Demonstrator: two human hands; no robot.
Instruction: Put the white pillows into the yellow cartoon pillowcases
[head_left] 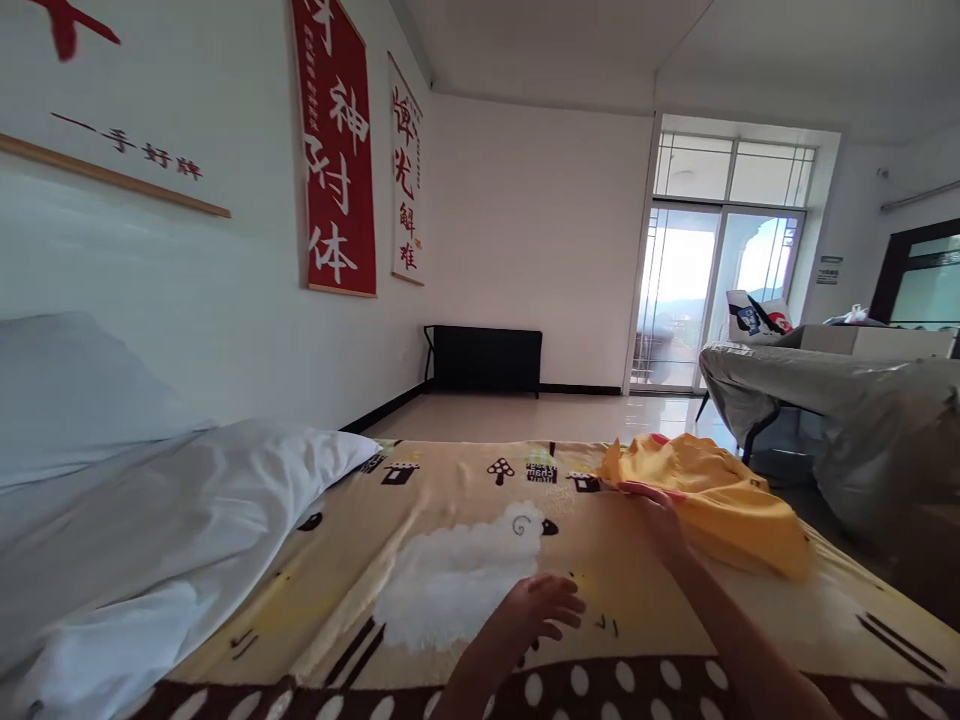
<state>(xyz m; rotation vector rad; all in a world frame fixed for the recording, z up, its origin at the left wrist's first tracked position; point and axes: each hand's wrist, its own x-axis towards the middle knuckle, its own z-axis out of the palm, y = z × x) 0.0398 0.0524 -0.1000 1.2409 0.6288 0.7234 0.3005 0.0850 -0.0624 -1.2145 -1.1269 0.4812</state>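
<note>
Touching the yellow cloth (697, 480): the right hand (652, 510), to the right of the sheep print (461, 570); its fingers meet the cloth's near-left edge, but I cannot tell whether they grip it or only rest there.
Left hand (544, 605): bare, just off the sheep's lower right side, fingers spread apart and holding nothing (whether they touch the blanket, I cannot tell).
Yellow cloth: bunched on the blanket (592, 570), right of the sheep and slightly beyond it, with small red-pink patches showing; anything inside its folds is hidden.
Blanket: beige, spread flat under and around the sheep, a brown polka-dot band (622, 680) on the sheep's near side.
White pillow (202, 510): left of the sheep, its cover plump and creased, the filling out of sight.
Plastic sheeting (810, 385): well apart from the sheep, beyond it to the right, draped over a bulky piece of furniture whose form is hard to make out.
Black panel (487, 360): far beyond the sheep, standing by the wall.
Red banner (341, 180): hanging on the wall, beyond the sheep and to its left.
</note>
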